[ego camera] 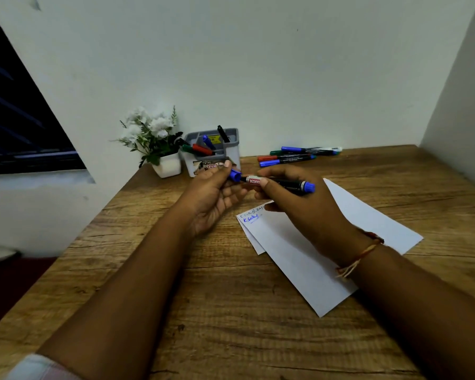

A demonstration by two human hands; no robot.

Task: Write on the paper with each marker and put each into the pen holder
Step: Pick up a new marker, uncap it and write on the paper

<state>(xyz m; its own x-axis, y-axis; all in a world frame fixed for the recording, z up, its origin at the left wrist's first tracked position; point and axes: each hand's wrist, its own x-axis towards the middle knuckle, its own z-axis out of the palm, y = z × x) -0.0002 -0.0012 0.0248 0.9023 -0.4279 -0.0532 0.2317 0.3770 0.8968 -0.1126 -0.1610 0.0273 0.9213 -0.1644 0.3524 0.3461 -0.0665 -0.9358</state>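
Note:
My right hand point(299, 212) grips a black marker point(281, 183) with a blue end, held level above the table. The marker's blue cap point(235, 175) sits at its left tip, pinched by my left hand point(211, 196). Below my hands lie white paper sheets point(307, 259) with blue and dark writing near the top left corner. The grey pen holder point(232, 153) stands by the wall and holds red, green, blue and black markers. Several loose markers point(294, 156) lie on the table to its right.
A small white pot with white flowers point(155, 144) stands left of the pen holder. The wooden table point(231, 311) ends at a left edge. White walls close the back and right side. A dark window is at the left.

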